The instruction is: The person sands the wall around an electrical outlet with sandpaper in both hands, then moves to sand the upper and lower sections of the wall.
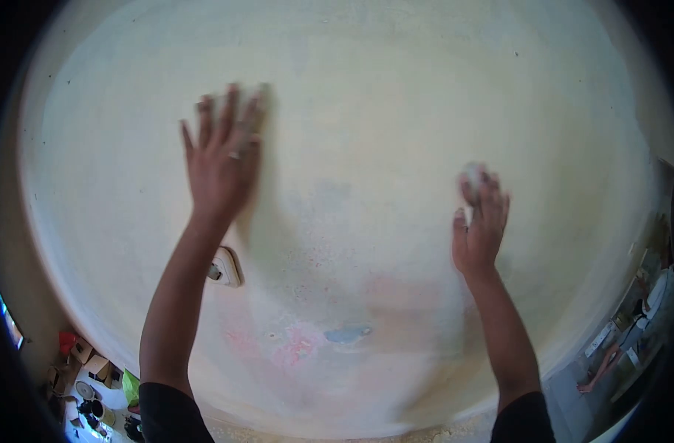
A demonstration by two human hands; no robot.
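Note:
My left hand (222,155) is raised against a pale, patchy painted wall (381,111), its fingers spread and a ring on one of them. To the right and lower down, my right hand (483,229) is at the same wall, its fingers partly bent. Under its fingertips shows a small pale grey piece (472,176), too blurred to name. A white wall socket (225,267) sits just below my left wrist. Pink stains (300,345) and a bluish-grey patch (347,334) mark the lower wall between my forearms.
At the lower left, cardboard boxes (99,368), a green bag (131,387) and dark containers (97,410) stand on a white surface. A lit screen (10,322) shows at the left edge. Another person's bare limb (606,367) appears at the lower right, near cluttered things.

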